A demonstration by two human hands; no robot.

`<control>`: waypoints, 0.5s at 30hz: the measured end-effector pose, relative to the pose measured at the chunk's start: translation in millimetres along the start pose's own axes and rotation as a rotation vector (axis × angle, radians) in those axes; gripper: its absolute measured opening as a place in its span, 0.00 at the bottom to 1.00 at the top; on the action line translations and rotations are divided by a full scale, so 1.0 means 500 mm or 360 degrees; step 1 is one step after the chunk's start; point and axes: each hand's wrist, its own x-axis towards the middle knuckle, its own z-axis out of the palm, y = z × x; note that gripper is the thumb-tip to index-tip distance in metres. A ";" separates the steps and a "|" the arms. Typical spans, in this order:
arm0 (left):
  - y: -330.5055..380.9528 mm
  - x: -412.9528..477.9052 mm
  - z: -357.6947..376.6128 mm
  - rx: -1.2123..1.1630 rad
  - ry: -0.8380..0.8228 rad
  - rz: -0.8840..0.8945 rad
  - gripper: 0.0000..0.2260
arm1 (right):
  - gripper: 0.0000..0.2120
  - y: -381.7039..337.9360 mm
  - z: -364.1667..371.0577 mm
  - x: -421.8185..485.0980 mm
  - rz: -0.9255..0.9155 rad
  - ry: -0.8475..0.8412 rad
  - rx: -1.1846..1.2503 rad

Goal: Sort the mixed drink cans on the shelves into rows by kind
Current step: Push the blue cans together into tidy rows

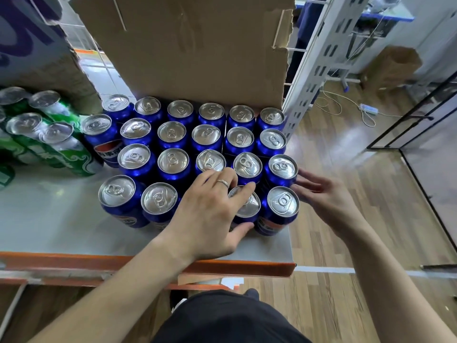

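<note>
left hand [210,214]: curled over a near-row blue can [247,205], thumb on its near side, gripping it
right hand [319,194]: fingers straight, touching the rightmost cans
blue cans [173,134]: rows, shelf's [49,219] right end
green cans [59,144]: far left

A Pepsi logo with Chinese characters marks one blue can [105,151]; other print is unreadable.
</note>
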 end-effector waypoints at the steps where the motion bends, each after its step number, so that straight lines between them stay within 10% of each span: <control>1: -0.001 0.000 0.000 -0.0001 -0.0001 0.0007 0.31 | 0.22 0.000 -0.001 0.000 -0.0001 -0.0001 0.0007; 15: -0.014 -0.002 0.006 0.0046 0.0001 0.0070 0.31 | 0.23 0.007 0.009 -0.008 0.0008 0.0026 -0.0026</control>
